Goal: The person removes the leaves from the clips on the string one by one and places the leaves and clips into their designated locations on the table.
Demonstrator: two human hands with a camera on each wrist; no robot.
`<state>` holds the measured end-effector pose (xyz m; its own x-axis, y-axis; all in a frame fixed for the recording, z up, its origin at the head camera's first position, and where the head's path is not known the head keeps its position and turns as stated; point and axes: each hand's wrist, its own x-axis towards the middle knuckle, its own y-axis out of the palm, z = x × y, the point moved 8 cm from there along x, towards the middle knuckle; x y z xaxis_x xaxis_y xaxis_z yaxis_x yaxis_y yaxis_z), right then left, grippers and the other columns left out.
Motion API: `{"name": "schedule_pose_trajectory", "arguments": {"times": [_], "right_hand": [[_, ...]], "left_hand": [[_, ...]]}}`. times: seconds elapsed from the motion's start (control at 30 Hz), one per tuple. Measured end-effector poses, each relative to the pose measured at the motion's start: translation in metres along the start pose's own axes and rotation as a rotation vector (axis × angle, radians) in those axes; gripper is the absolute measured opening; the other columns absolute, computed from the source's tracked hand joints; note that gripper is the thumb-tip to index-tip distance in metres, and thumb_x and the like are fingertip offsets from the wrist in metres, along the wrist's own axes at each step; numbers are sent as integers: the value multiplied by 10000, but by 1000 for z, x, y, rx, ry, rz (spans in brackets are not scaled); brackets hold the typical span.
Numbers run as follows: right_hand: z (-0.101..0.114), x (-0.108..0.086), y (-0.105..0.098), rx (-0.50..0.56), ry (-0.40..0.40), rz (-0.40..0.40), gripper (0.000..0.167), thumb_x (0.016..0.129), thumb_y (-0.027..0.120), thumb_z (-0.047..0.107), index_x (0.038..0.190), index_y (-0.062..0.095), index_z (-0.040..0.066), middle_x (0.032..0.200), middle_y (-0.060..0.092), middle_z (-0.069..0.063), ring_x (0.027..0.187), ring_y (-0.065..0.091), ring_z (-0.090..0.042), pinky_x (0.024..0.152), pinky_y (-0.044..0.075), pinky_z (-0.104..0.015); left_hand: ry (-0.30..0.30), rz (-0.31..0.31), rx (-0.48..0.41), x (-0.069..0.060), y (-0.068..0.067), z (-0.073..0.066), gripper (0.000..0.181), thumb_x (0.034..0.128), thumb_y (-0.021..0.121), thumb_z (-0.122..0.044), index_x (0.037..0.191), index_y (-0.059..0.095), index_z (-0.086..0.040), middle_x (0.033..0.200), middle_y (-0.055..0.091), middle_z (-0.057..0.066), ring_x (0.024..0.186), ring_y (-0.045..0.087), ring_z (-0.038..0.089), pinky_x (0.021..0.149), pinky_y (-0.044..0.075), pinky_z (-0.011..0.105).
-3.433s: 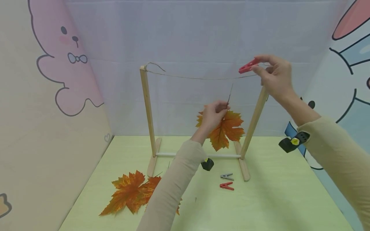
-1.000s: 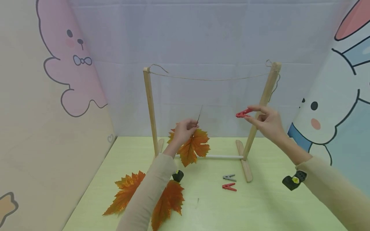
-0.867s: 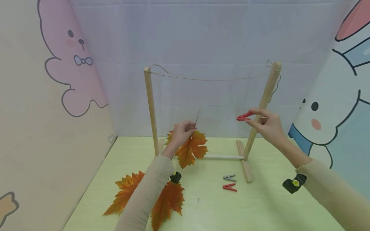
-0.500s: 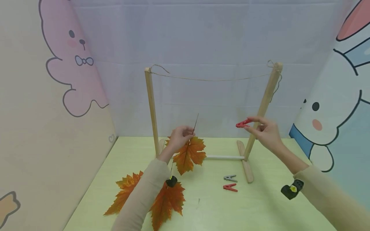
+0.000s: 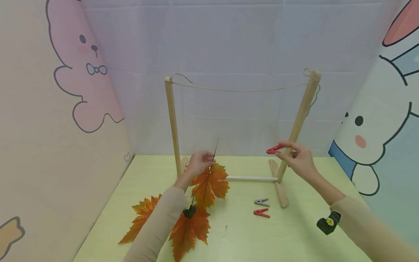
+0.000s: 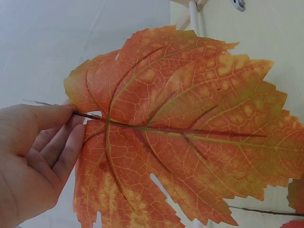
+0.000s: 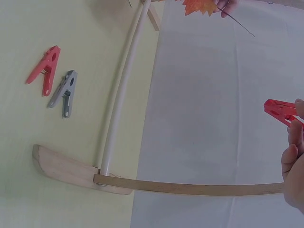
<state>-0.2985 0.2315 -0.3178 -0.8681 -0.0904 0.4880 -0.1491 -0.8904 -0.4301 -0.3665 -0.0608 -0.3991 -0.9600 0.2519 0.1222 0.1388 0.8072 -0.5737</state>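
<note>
My left hand (image 5: 200,163) pinches the thin stem of an orange maple leaf (image 5: 209,185) between thumb and fingers. The leaf hangs below the hand, spread broad in the left wrist view, its lower part in front of another maple leaf (image 5: 191,233) on the table. On the right, my right hand (image 5: 299,160) holds a red clothespin (image 5: 274,149) by its handles, in front of the right post. A twine line (image 5: 242,91) sags between the two wooden posts, above both hands, and nothing hangs from it.
A grey clothespin (image 5: 261,202) and a second red clothespin (image 5: 261,213) lie on the table (image 5: 314,225) inside the stand's right foot (image 5: 280,194). Another maple leaf (image 5: 142,218) lies at the left, partly behind my sleeve. A white rod (image 5: 252,178) joins the stand's feet.
Both hands have come down from near the twine. The left hand has moved left and lower with the leaf, towards the leaves on the table. The right hand has lowered, still holding the red clothespin.
</note>
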Motion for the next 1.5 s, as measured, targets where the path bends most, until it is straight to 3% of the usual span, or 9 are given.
{"name": "schedule_pose_trajectory", "arguments": {"times": [0.43, 0.57, 0.63, 0.7, 1.0, 1.27, 1.5], "right_hand": [[-20, -21, 10, 20, 77, 22, 284, 794, 655, -24, 1059, 583, -95, 792, 563, 140, 377, 359, -36, 351, 333, -220], [-40, -26, 12, 22, 92, 23, 294, 802, 667, 28, 1073, 592, -60, 806, 564, 137, 379, 355, -33, 340, 319, -229], [-52, -29, 14, 15, 98, 23, 312, 805, 674, 58, 1089, 595, -42, 851, 604, 63, 378, 343, -32, 337, 313, -239], [-62, -32, 16, -1, 109, 21, 320, 806, 681, 95, 1094, 602, -18, 874, 609, 87, 375, 340, -25, 335, 311, -238], [-78, -47, 24, 4, 152, 19, 316, 811, 680, 121, 1089, 607, -11, 974, 606, -143, 380, 344, -22, 342, 327, -233], [-83, -60, 28, 43, 181, -7, 308, 792, 684, 49, 1071, 604, -54, 923, 604, 45, 386, 355, -1, 350, 343, -213], [-75, -69, 31, 94, 196, -17, 288, 789, 666, -10, 1050, 590, -104, 927, 611, 53, 392, 355, 6, 362, 358, -207]], "left_hand": [[-116, 78, -71, -12, 14, 20, 205, 820, 640, -20, 1023, 638, 16, 862, 660, 104, 783, 629, 198, 678, 528, 287], [-131, 78, -77, -17, 16, 23, 199, 815, 640, -5, 1011, 638, 27, 852, 657, 115, 764, 631, 203, 665, 531, 292], [-132, 75, -83, -18, 17, 26, 196, 810, 639, 9, 1005, 639, 35, 848, 660, 125, 748, 634, 207, 643, 531, 292], [-140, 73, -96, -20, 18, 29, 202, 805, 638, 23, 1007, 636, 43, 849, 662, 134, 738, 636, 206, 631, 531, 291], [-197, 84, -172, -29, 24, 47, 239, 805, 625, 45, 1042, 608, 75, 859, 654, 172, 672, 637, 223, 594, 536, 312], [-261, 58, -195, -34, 33, 62, 226, 797, 627, 62, 1020, 611, 88, 859, 651, 172, 667, 627, 176, 590, 538, 302], [-316, 43, -231, -46, 38, 71, 237, 806, 620, 57, 1037, 595, 100, 900, 650, 193, 712, 632, 193, 587, 533, 287]]}}
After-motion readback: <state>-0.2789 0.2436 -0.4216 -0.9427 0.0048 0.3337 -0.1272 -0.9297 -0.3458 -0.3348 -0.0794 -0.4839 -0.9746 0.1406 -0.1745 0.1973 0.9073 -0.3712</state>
